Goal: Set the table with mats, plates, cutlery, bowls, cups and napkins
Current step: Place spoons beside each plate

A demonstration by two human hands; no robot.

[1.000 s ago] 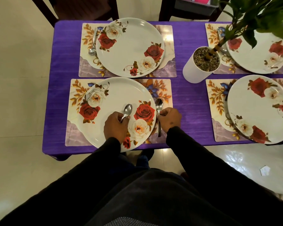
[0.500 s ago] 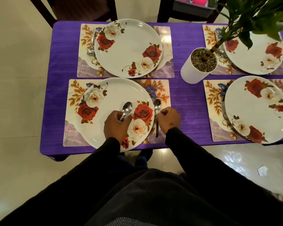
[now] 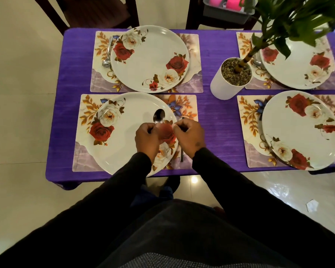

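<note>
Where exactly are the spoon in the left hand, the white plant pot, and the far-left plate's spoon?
spoon in the left hand [image 3: 159, 116], head view, on its bowl.
white plant pot [image 3: 223, 88], head view, on its side wall.
far-left spoon [image 3: 106, 63], head view, on its bowl.

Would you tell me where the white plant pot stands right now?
In the head view the white plant pot stands on the purple tablecloth, right of centre, between the far-left plate and the far-right plate.
</note>
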